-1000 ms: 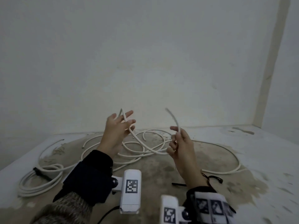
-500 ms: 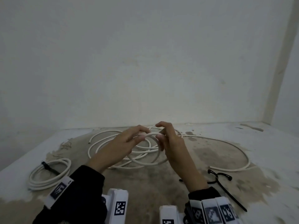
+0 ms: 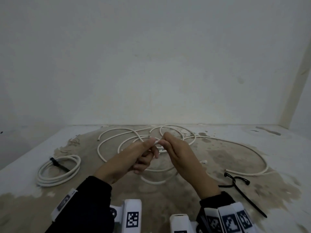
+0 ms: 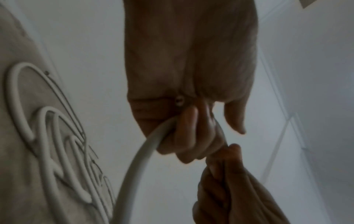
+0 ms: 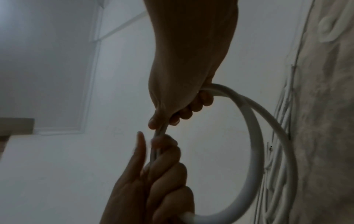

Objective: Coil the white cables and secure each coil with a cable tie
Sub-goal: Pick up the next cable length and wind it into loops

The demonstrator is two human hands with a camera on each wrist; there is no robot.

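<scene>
Both hands, left [image 3: 134, 155] and right [image 3: 178, 153], each have their grip closed on the white cable [image 3: 157, 141] at centre, above the desk [image 3: 277, 148]; judged best, each new loop should match the first in size without twisting. Counted: one tied coil [image 3: 57, 172] at 9 o'clock, loose black cable ties [image 3: 239, 184] at 4 o'clock, seemingly two.
</scene>
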